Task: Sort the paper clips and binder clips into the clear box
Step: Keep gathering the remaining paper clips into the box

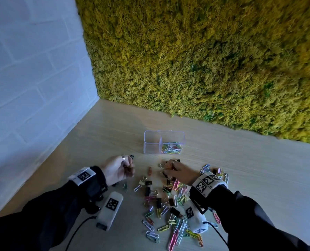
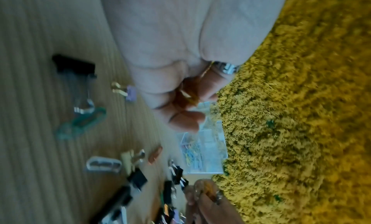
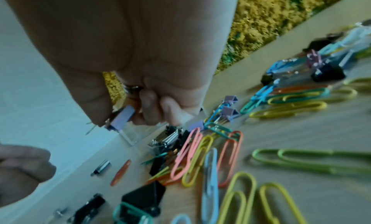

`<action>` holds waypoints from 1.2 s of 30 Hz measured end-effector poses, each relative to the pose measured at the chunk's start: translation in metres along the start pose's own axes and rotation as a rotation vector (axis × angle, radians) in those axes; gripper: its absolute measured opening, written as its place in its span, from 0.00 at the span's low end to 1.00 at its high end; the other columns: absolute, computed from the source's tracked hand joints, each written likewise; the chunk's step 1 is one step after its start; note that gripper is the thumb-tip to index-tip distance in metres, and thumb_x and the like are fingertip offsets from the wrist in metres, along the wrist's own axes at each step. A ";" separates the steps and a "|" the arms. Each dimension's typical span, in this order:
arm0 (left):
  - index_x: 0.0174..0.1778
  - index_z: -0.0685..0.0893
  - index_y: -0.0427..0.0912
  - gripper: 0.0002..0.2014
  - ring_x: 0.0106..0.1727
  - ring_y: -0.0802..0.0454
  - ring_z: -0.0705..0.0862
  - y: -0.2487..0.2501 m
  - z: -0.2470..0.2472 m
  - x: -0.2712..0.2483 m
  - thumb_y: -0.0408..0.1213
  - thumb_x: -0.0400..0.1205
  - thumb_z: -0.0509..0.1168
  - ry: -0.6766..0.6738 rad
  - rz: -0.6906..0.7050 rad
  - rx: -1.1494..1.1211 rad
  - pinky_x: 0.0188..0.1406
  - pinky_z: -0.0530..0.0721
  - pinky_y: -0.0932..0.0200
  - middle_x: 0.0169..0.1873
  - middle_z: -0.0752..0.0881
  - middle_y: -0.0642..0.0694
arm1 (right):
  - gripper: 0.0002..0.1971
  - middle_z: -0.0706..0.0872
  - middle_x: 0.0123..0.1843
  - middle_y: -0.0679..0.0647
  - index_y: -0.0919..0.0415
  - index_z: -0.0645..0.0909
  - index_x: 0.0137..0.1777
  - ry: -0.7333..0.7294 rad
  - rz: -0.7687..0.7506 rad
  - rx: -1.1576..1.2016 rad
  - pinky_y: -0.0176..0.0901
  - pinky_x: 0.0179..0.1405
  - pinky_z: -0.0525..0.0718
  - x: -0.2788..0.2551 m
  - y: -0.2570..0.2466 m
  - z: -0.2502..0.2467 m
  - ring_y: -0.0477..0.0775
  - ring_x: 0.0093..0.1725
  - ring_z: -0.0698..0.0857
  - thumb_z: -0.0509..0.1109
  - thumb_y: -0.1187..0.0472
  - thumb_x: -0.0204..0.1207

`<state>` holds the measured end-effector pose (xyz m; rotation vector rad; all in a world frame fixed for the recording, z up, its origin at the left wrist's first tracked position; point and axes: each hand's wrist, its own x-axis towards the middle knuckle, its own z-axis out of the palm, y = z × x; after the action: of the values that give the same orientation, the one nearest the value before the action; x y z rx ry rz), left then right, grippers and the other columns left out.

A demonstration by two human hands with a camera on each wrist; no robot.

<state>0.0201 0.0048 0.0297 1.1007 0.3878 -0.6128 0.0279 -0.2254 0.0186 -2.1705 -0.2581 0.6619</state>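
A clear plastic two-compartment box [image 1: 151, 142] stands open on the pale wood counter [image 1: 241, 169]; its right compartment holds a heap of coloured wire paper clips [image 1: 171, 147]. Nearer, a loose scatter of coloured paper clips [image 1: 176, 227] and small black binder clips [image 1: 148, 187] lies spread flat on the counter. A lilac binder clip [image 3: 122, 116] is in the right hand's grip.

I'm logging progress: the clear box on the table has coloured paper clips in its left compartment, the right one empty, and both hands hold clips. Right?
Not quite: in the head view the paper clips lie in the right compartment of the clear box; the left is empty. Left hand and right hand do hold clips.
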 end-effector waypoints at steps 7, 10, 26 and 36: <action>0.35 0.73 0.40 0.07 0.18 0.59 0.65 -0.014 0.022 0.005 0.30 0.76 0.52 0.003 -0.152 0.121 0.16 0.64 0.68 0.22 0.74 0.50 | 0.15 0.73 0.25 0.53 0.60 0.66 0.33 0.013 0.077 0.404 0.23 0.12 0.63 -0.002 0.003 -0.001 0.36 0.11 0.67 0.56 0.77 0.78; 0.45 0.77 0.38 0.04 0.21 0.61 0.65 -0.023 0.040 0.007 0.33 0.81 0.58 -0.042 -0.159 0.394 0.17 0.62 0.71 0.30 0.77 0.50 | 0.15 0.72 0.27 0.57 0.61 0.66 0.33 0.096 0.063 0.551 0.24 0.11 0.63 -0.003 0.005 0.001 0.36 0.11 0.67 0.56 0.79 0.77; 0.33 0.83 0.40 0.07 0.29 0.58 0.79 -0.055 0.082 0.024 0.30 0.77 0.67 0.056 0.214 0.702 0.20 0.74 0.76 0.29 0.83 0.47 | 0.13 0.77 0.19 0.51 0.64 0.67 0.34 0.274 0.013 0.944 0.29 0.13 0.73 -0.010 0.004 0.014 0.40 0.14 0.75 0.58 0.79 0.76; 0.43 0.87 0.49 0.05 0.20 0.59 0.64 -0.021 0.056 0.010 0.38 0.79 0.65 -0.147 -0.030 1.064 0.17 0.59 0.66 0.26 0.82 0.56 | 0.09 0.76 0.33 0.55 0.62 0.73 0.36 0.307 0.171 1.137 0.33 0.13 0.67 -0.004 0.012 0.007 0.44 0.19 0.70 0.59 0.66 0.78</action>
<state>0.0137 -0.0554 0.0322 2.0407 -0.0936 -0.9566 0.0202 -0.2301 0.0077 -1.1571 0.3983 0.3902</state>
